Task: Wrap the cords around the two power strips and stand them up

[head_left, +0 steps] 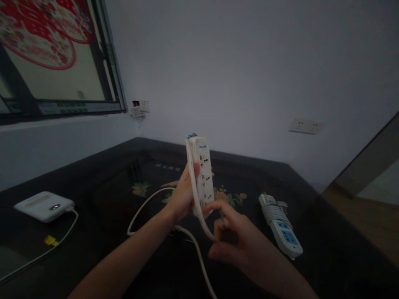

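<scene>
A white power strip (205, 166) stands nearly upright over the middle of the table, its sockets facing right and toward me. My left hand (183, 193) is wrapped round its left side, the thumb pressing on the cord. The strip's white cord (193, 182) runs from its top down along the left side, and more of it loops below onto the table. My right hand (229, 230) is at the strip's lower end, fingers curled about the cord, with the index finger at the strip's bottom corner.
Right on the dark table (106, 174) lies another power strip (282, 230) with its cord wound round it. A white flat device (46, 206) with a thin cable lies left. Wall sockets (305, 126) and a window (68, 74) are behind.
</scene>
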Available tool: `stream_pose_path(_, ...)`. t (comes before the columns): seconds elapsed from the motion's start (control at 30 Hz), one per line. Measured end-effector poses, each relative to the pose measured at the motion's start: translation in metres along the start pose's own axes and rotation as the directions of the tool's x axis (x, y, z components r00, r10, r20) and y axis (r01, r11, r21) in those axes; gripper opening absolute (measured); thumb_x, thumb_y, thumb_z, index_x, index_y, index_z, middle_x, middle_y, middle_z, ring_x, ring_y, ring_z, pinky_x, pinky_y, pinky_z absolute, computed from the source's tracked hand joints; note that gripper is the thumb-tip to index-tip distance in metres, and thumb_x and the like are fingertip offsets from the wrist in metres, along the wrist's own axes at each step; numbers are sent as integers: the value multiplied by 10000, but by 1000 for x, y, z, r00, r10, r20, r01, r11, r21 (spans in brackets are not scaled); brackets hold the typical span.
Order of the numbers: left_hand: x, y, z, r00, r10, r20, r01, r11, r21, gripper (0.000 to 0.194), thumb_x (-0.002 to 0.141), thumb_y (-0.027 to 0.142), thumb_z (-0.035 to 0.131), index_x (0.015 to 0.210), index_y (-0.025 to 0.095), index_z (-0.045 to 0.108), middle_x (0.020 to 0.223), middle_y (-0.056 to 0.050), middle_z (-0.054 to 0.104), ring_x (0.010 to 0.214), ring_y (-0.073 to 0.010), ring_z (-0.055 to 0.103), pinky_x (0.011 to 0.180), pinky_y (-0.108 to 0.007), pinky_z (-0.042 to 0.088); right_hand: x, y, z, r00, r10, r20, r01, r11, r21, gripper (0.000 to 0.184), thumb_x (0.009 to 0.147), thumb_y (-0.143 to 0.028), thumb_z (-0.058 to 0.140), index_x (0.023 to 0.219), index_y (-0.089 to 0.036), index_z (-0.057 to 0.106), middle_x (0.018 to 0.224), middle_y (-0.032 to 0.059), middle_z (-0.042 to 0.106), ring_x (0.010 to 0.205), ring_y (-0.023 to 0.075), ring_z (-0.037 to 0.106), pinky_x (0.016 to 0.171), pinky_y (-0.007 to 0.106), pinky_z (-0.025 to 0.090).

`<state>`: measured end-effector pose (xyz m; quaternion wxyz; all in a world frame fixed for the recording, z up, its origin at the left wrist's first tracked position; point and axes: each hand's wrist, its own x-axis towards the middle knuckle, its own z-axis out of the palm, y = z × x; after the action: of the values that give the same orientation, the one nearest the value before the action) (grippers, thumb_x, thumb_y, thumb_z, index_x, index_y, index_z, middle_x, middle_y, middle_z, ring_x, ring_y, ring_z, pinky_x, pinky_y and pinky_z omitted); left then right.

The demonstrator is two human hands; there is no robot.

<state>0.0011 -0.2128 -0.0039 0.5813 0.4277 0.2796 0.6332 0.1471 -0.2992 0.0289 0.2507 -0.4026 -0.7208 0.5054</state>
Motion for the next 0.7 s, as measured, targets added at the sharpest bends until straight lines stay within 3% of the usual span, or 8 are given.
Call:
stream_pose_path(0.1, 0, -6, 1, 1000, 5, 23, -7, 997, 83, 660, 709, 682, 637, 1134, 188, 528, 892, -64, 659, 751, -174, 635, 609, -251, 486, 1, 0, 10, 999, -35, -10, 34, 998, -59, 482, 734, -297, 720, 1176, -258, 530, 635, -85, 513, 534, 85, 477, 511, 202, 357)
stream_pose_path(0.2, 2, -7, 3, 998, -66, 1, 66, 993, 95, 679, 675, 710, 641, 1083, 181, 523, 809, -42, 647, 670, -168, 623, 563, -254, 476, 7, 6, 11, 973, -187, -133, 156, 964, -213, 376, 839, -225, 554, 1215, -245, 552, 696, -42, 574, 564, 102, 535, 569, 230, 419)
stream_pose_path(0.3, 5, -4, 3, 990, -138, -29, 139, 990, 29, 679, 673, 714, 639, 1061, 166, 538, 760, -40, 655, 610, -162, 610, 594, -288, 492, 12, 15, -6, 880, -354, -318, 220, 895, -387, 365, 896, -201, 392, 1207, -196, 582, 752, 26, 622, 698, 155, 600, 653, 279, 470)
stream_pose_path(0.37, 6, -3, 1, 991, -127, -34, 127, 992, -6, 671, 675, 689, 662, 1075, 162, 549, 775, -52, 672, 624, -166, 617, 630, -298, 497, 14, 22, -22, 804, -436, -405, 220, 850, -479, 361, 900, -215, 373, 1165, -176, 616, 855, 72, 662, 820, 185, 626, 726, 313, 488)
stream_pose_path(0.47, 5, -5, -1, 994, -105, 5, 105, 994, -26, 631, 696, 647, 679, 1089, 169, 555, 823, -63, 687, 679, -175, 637, 661, -292, 496, 17, 29, -37, 736, -458, -498, 154, 831, -535, 320, 894, -260, 426, 1118, -177, 640, 861, 71, 684, 755, 179, 635, 664, 297, 492)
stream_pose_path(0.6, -2, -10, 5, 983, -154, 97, 160, 986, -55, 613, 719, 624, 677, 1132, 193, 536, 836, -49, 680, 692, -178, 639, 642, -288, 494, 22, 30, -30, 700, -471, -536, 138, 826, -547, 287, 883, -295, 518, 1117, -177, 636, 751, 27, 679, 582, 137, 604, 517, 238, 453)
stream_pose_path(0.7, -7, -14, 10, 969, -201, 146, 214, 974, -78, 622, 725, 622, 674, 1153, 196, 525, 803, -36, 669, 641, -158, 619, 633, -285, 486, 21, 27, -23, 624, -575, -530, 194, 770, -607, 234, 901, -253, 515, 1059, -167, 665, 781, 28, 708, 616, 128, 639, 542, 221, 465)
